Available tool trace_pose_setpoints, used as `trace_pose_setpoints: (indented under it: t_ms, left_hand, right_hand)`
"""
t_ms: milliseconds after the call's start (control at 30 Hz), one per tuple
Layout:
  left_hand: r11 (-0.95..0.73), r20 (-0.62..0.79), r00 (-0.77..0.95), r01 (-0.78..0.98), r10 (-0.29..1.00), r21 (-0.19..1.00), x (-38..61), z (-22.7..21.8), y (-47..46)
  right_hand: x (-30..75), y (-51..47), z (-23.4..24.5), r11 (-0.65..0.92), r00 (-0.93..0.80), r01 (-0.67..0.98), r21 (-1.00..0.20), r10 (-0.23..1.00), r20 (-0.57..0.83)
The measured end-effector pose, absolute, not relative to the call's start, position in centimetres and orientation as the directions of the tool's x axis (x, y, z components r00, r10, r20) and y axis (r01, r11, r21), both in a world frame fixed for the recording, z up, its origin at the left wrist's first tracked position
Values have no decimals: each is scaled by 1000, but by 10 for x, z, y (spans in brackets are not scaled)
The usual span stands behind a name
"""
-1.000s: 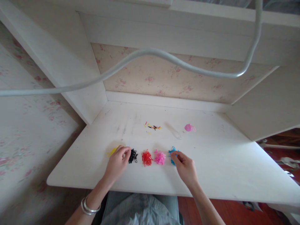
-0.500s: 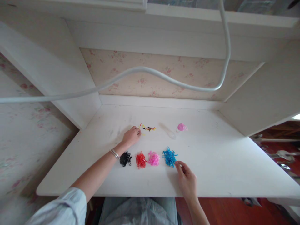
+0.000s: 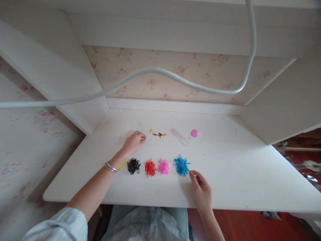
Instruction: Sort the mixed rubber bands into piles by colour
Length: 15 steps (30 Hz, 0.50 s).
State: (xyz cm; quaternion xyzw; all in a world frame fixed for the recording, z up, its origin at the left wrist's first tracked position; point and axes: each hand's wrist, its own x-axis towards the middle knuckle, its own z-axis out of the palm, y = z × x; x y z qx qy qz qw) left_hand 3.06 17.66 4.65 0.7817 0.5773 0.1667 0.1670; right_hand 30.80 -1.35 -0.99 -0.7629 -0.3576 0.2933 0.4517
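Note:
On the white desk point(image 3: 238, 167) lie small piles of cut coloured bits in a row: black pile point(image 3: 133, 166), red pile point(image 3: 150, 167), pink pile point(image 3: 164, 166) and blue pile point(image 3: 181, 165). A yellow bit point(image 3: 122, 165) shows beside my left wrist. My left hand point(image 3: 133, 142) reaches to the back, fingers curled in a pinch, just left of a few scattered mixed bits point(image 3: 157, 134). What it pinches is too small to see. My right hand point(image 3: 202, 190) rests on the desk just right of the blue pile, fingers loosely curled.
A pink lump point(image 3: 195, 133) and a clear plastic thing point(image 3: 184, 139) lie at the back. A grey cable point(image 3: 160, 72) hangs across the view. Shelf walls close the desk on the left, back and right.
My left hand went from the front row up to the scattered bits at the back, then drew slightly left. My right hand slid back from the blue pile toward the desk's front edge.

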Motion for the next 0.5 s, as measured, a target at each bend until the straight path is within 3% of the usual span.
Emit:
trace_pose_setpoints:
  t_ms: [200,300,400,500]
  left_hand:
    - [-91,142,19,847,990,524,-51,63,117]
    - [-108,207,1,856,978,505,-72,49,83]
    - [-162,219,55,847,974,506,-75,30,61]
    - [-191,240,74,837,968,513,-71,18,53]
  right_hand:
    - [314,-11,-7,-332,605,96,-938,768,-209]
    - [314,-4,2,-297,591,-2,-955,770,-241]
    - [309,7,16,-263,540,34,-964,817,-204]
    - [295,25,31,-218,393,204,-954,911,-125]
